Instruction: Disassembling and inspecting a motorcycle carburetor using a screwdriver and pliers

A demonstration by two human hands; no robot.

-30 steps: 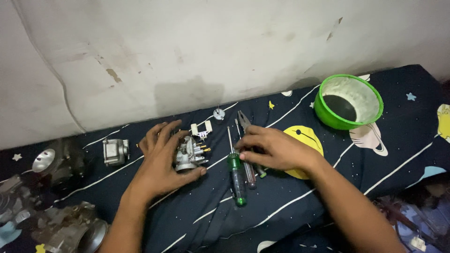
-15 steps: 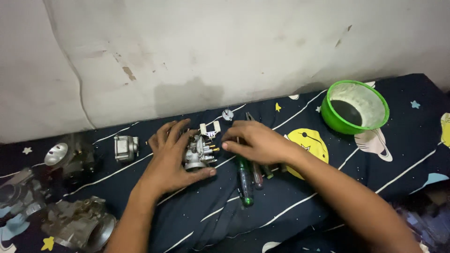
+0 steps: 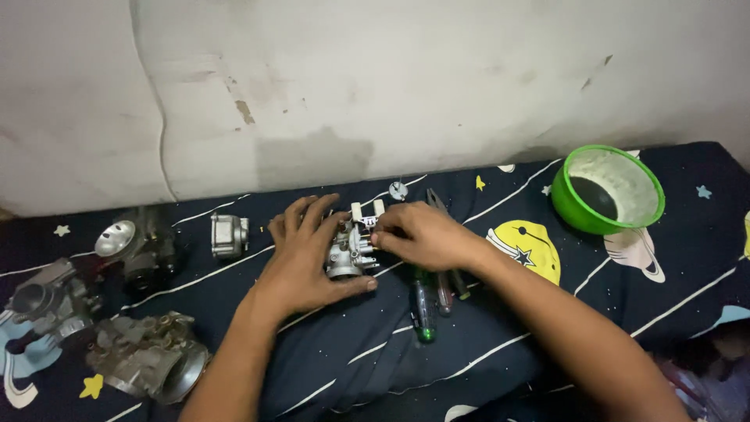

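My left hand (image 3: 308,262) grips the carb body (image 3: 348,250) on the dark sheet (image 3: 312,359), right hand (image 3: 418,234) pinching its white top fitting (image 3: 366,212); screwdrivers (image 3: 426,305) idle alongside, assy apparently still unfinished.

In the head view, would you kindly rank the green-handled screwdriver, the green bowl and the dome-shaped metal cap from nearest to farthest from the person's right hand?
From the right hand:
1. Green-handled screwdriver, just below the hand, towards the camera.
2. Green bowl, off to the right near the wall.
3. Dome-shaped metal cap, far left, beyond the left hand.
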